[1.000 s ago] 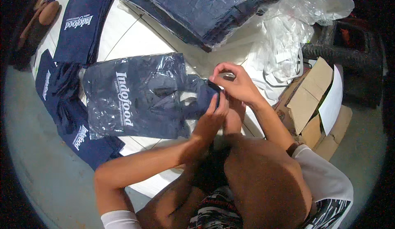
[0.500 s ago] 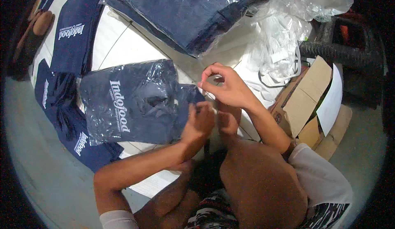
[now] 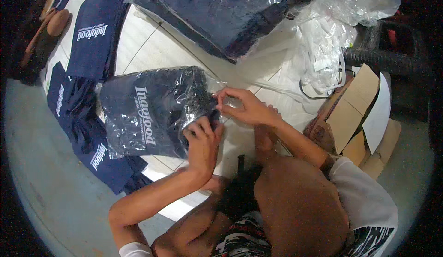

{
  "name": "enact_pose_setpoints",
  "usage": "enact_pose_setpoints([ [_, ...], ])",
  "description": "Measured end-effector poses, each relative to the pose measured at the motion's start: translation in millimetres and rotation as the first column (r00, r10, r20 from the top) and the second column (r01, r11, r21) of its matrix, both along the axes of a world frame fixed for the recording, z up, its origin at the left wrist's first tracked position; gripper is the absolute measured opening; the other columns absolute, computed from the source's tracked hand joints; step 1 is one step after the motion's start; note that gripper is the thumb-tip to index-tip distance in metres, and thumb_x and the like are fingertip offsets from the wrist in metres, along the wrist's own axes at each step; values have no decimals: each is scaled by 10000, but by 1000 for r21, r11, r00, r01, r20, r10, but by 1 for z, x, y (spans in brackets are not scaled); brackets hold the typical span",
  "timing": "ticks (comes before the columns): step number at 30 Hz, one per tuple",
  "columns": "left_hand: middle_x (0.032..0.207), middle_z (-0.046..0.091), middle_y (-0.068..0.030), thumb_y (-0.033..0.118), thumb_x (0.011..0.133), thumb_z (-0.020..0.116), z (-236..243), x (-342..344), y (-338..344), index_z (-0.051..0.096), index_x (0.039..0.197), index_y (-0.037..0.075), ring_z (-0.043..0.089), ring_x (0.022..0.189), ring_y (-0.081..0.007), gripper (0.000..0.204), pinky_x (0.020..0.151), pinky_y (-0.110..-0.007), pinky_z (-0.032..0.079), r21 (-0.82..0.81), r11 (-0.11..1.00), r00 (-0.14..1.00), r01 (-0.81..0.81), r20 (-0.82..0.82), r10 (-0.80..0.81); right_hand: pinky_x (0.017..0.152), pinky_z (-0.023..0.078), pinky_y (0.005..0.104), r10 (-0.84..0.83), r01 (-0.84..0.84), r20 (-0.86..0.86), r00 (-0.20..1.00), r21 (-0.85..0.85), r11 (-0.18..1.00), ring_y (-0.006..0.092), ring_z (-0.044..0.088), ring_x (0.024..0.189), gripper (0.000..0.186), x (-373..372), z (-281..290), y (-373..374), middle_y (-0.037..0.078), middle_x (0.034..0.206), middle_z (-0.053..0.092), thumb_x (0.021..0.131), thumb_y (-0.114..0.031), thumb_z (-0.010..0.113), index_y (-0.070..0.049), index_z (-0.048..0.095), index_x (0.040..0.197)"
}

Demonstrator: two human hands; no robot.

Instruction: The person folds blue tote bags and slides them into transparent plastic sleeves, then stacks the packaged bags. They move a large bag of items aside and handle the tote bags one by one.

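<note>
A folded navy garment with white lettering lies in a clear plastic bag [image 3: 124, 118] in front of me, the bag's loose end facing right. My left hand [image 3: 201, 144] is at the bag's near right corner, its fingers bent and gripping there. What lies under those fingertips is partly hidden. My right hand [image 3: 244, 107] pinches the bag's loose edge between thumb and fingertips, just beyond the left hand. A bit of dark cloth shows between the two hands.
Beyond lies a larger plastic-wrapped navy bundle [image 3: 230, 17]. Folded navy garments [image 3: 97, 31] and rumpled navy cloth [image 3: 78, 114] lie at the left. Crumpled clear plastic [image 3: 323, 44] and an opened cardboard box [image 3: 346, 114] are at the right. White tiles [image 3: 138, 40] lie beneath.
The navy flap sticking out of the bag's right end now appears tucked in or folded back. My left hand moved left onto the bag; my right hand came down and left to its edge.
</note>
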State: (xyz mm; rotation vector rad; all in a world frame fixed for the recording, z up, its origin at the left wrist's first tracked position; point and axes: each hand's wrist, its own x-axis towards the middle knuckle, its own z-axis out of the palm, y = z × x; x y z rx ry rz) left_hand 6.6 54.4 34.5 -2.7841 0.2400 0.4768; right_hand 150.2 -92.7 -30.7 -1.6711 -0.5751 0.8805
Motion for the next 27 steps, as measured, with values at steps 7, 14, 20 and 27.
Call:
enact_pose_setpoints([
  [7,1092,621,-165,177,970,563,-27,-10,-24,717,1131,-32,617,953,-289,305,844,-443,557,329,944,987,14,-157,40,1096,447,424,-32,62,240,970,-120,991,290,608,1260,183,-11,-16,-8,159,1243,663,935,-156,813,-61,673,1003],
  [14,1097,646,-147,184,965,543,-49,-19,-47,725,1169,14,630,1039,-322,322,947,-527,502,502,856,964,121,-265,19,944,556,300,-209,264,-386,899,95,960,133,672,1041,95,-21,-51,0,46,1048,712,999,-75,733,-26,660,1036],
  [20,1106,639,-70,229,944,588,35,-3,-18,737,1186,104,548,1077,-286,310,877,-453,402,361,896,902,259,-422,-91,903,569,252,-63,163,-457,887,183,970,104,673,953,109,-22,27,26,51,984,705,984,-34,748,10,677,1054],
  [27,1168,595,-160,236,907,612,150,-21,54,679,1173,1,555,1142,-320,361,995,-423,464,122,978,986,-170,23,168,835,582,263,126,-11,-222,967,455,890,124,709,916,107,5,182,108,80,971,720,945,32,760,46,677,1011],
])
